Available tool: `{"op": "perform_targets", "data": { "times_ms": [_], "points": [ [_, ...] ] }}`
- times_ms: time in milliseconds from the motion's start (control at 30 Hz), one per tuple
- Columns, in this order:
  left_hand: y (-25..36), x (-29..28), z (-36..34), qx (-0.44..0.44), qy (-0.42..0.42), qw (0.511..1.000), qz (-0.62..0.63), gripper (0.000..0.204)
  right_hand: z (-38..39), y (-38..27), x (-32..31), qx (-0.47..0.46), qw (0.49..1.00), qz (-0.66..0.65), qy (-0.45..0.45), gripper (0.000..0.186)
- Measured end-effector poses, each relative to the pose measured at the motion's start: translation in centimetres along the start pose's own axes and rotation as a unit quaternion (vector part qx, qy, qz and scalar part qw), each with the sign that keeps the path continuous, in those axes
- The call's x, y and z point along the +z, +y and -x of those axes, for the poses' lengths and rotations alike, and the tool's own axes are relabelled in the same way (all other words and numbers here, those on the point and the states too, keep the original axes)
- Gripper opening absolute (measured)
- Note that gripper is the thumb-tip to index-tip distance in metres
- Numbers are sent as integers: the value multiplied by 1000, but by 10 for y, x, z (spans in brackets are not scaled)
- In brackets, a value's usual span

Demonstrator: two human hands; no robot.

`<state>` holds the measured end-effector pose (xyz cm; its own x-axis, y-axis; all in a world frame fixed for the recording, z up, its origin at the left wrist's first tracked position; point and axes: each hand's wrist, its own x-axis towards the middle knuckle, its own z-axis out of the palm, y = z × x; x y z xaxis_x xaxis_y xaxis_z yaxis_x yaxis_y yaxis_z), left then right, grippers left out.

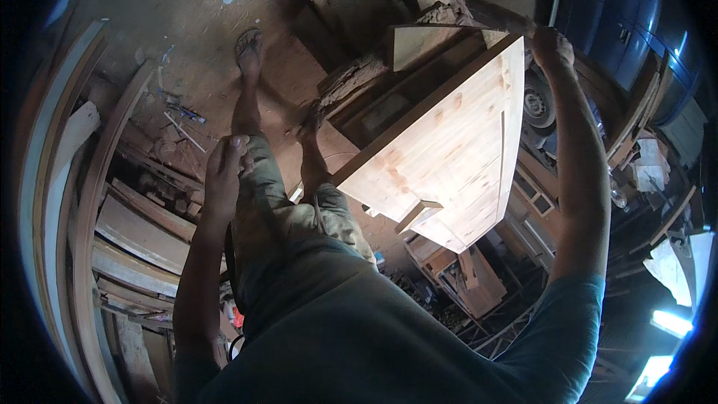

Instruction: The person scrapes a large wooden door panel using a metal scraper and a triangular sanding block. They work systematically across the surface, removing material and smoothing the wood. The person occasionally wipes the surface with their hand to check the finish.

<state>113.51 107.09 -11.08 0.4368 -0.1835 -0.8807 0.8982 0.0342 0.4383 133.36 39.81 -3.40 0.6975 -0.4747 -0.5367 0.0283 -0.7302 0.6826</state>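
My right hand (552, 49) is closed at the far right corner of a pale wooden panel (456, 142). From its grip a dark, flat, blade-like tool (499, 16) runs off to the left; its kind is hard to make out in the shadow. The panel has a darker long edge and slants from the far right toward the middle. A small wooden block (419, 215) stands out from the panel's near end. Over my left thigh, my left hand (224, 164) is held with its fingers curled in. What it holds, if anything, does not show.
Long boards (97, 172) stand and lie stacked on the left. Rough timber (355, 81) and offcuts lie beyond the panel. A dark blue vehicle (621, 22) with a wheel (537, 101) is at the far right. Wooden frames (464, 277) lie behind the panel's near end.
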Motion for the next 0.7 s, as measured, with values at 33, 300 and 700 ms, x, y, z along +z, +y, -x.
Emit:
{"op": "perform_targets", "data": {
  "times_ms": [33, 300, 700],
  "points": [
    [-2, -2, -1, 5, 3, 1000, 8, 42, 4, -1, 9, -37, 999, -14, 30, 35],
    [11, 7, -14, 7, 28, 999, 31, 45, 319, -242, 13, -442, 879, -161, -69, 18],
    [19, -16, -39, 60, -49, 995, 64, 45, 415, -158, -240, -126, 246, -856, -437, 39]
  ]
}}
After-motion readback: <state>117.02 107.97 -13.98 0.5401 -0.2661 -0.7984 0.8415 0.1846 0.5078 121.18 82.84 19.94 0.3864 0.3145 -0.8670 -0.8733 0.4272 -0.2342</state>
